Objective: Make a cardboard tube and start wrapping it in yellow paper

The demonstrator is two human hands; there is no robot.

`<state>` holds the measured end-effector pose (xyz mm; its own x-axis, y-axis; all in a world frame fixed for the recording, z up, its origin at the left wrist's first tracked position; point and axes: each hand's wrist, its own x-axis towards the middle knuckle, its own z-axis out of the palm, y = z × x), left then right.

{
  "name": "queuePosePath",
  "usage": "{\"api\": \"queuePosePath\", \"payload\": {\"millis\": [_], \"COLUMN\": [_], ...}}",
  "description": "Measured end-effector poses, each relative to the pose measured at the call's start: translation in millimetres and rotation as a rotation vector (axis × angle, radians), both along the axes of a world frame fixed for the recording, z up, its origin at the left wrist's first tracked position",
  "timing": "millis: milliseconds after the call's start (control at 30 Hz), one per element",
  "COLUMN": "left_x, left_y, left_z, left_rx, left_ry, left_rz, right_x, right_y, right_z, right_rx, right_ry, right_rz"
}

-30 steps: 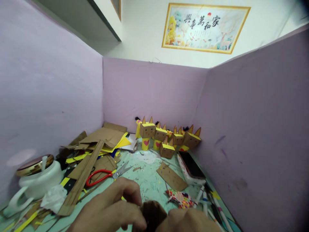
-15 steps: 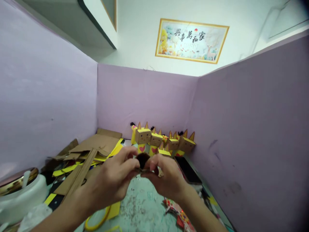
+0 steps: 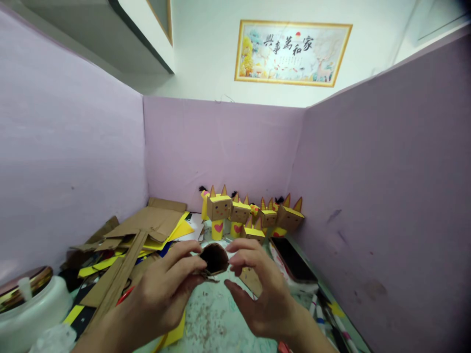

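Note:
A short brown cardboard tube [image 3: 214, 259] is held above the table, its dark open end facing me and its lower edge torn or ragged. My left hand [image 3: 165, 282] grips the tube's left side between fingers and thumb. On the right, my right hand [image 3: 259, 284] has its fingers and thumb spread apart, close to the tube's right edge; fingertips may just touch its rim, I cannot tell. Behind the hands stand several cardboard animal figures [image 3: 220, 208] with pointed ears and yellow bodies bearing hearts. A flat cardboard piece [image 3: 251, 280] shows partly behind my right hand.
Cardboard scraps [image 3: 149, 220] and yellow sheets pile up at left. A white pot [image 3: 37, 314] stands at the near left. To the right lie a dark phone [image 3: 294, 259] and several pens [image 3: 321, 316]. Purple partitions [image 3: 224, 147] enclose three sides of the stained table [image 3: 209, 318].
My right hand has loosened from the tube and spread its fingers. More of the tube's opening shows now, while my left hand keeps its hold. The view has shifted slightly.

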<state>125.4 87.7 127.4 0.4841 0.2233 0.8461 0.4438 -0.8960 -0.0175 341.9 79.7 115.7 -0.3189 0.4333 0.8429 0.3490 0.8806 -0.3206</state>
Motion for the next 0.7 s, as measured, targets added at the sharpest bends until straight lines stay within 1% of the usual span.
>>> {"api": "queuePosePath", "payload": {"millis": [67,133,233,300,400,533,600,700], "left_x": [-0.9,-1.6,-1.6,-1.3,-2.1,-7.9,-12.1,-17.7], "left_y": [-0.8,-2.0,-3.4,-3.9,-4.0,-3.2,-2.0,0.0], "left_z": [1.9,2.5,2.6,2.7,2.6,0.5,-0.4,1.8], "left_rx": [-0.003,0.003,0.017,0.016,0.008,0.032,0.058,0.134], "left_ry": [-0.001,0.001,0.011,0.015,0.018,0.037,0.073,0.148], "left_rz": [0.019,0.023,0.006,-0.006,-0.012,0.032,0.078,0.126], "right_x": [2.2,3.6,2.3,-0.9,-6.9,-13.0,-14.6,-16.1], "right_y": [-1.2,-1.6,-1.3,-1.4,-3.0,-5.7,-6.4,-7.0], "right_z": [1.7,1.3,-1.8,-2.5,2.4,15.9,21.4,24.8], "right_rx": [0.075,0.098,0.108,0.146,0.159,0.048,-0.007,-0.063], "right_ry": [0.053,0.084,0.059,0.014,-0.164,-0.466,-0.547,-0.607], "right_rz": [-0.038,-0.078,-0.098,-0.124,-0.195,-0.276,-0.273,-0.237]}}
